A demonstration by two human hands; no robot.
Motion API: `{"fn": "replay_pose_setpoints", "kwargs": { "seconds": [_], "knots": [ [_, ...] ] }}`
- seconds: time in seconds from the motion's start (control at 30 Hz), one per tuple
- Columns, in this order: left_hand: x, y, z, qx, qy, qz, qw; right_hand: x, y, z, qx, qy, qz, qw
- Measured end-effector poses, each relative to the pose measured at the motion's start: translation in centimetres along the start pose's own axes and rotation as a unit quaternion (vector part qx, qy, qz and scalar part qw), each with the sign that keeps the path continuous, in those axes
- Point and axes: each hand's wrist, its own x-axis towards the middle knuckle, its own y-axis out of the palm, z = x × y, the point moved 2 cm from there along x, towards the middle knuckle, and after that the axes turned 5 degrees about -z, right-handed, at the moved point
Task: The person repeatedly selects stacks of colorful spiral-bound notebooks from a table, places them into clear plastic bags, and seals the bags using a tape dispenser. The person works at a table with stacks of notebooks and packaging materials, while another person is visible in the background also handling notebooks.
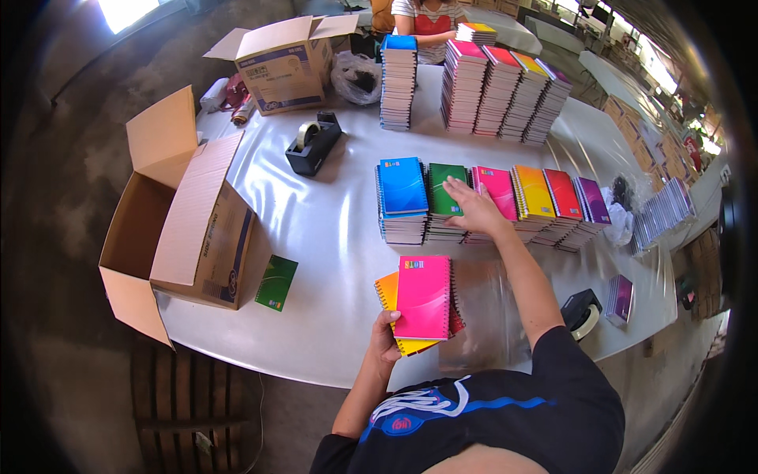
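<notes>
My left hand (384,338) grips a few spiral notebooks by their left edge, low over the near side of the table. A pink notebook (424,299) lies on top, with a yellow notebook (386,289) askew beneath it and a dark red corner (456,322) peeking out at the right. My right hand (478,210), empty with fingers spread, reaches over the row of stacks. Its fingertips rest on or just above the green notebook stack (442,175); the palm partly covers the pink stack (499,183). Blue (402,186), yellow (534,192), red (563,193) and purple (591,201) stacks flank these.
Clear plastic sheets (478,304) lie beside the held notebooks. Tape dispensers (314,144) (583,310), a loose green notebook (276,283) and open cardboard boxes (193,225) (283,67) are around the table. Taller notebook stacks (399,87) stand at the back, near a seated person (429,24).
</notes>
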Motion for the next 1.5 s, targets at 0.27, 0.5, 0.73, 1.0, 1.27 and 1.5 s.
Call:
{"fn": "replay_pose_setpoints", "kwargs": {
  "seconds": [0.27,0.5,0.73,1.0,1.27,1.5],
  "knots": [
    [1.8,0.8,-1.2,0.053,-0.018,-0.033,0.998,-1.7,-4.2,-0.7,0.239,0.035,-0.250,0.938],
    [3.6,0.9,-1.2,0.022,0.012,0.019,1.000,-8.6,-8.6,6.9,0.182,-0.202,-0.376,0.886],
    [4.9,1.5,-1.7,0.073,0.030,0.035,0.996,-13.9,-7.9,5.8,0.055,-0.263,-0.244,0.932],
    [5.5,3.8,1.3,0.063,0.031,0.023,0.997,-21.9,-6.6,-26.4,-0.078,0.141,-0.313,0.936],
    [4.8,1.9,3.1,0.048,-0.029,0.039,0.998,-20.7,-7.8,-14.1,0.538,-0.010,-0.425,0.728],
    [2.2,2.9,4.6,0.086,-0.096,-0.007,0.992,-16.4,-6.5,-1.2,0.243,-0.183,-0.108,0.947]
  ]
}}
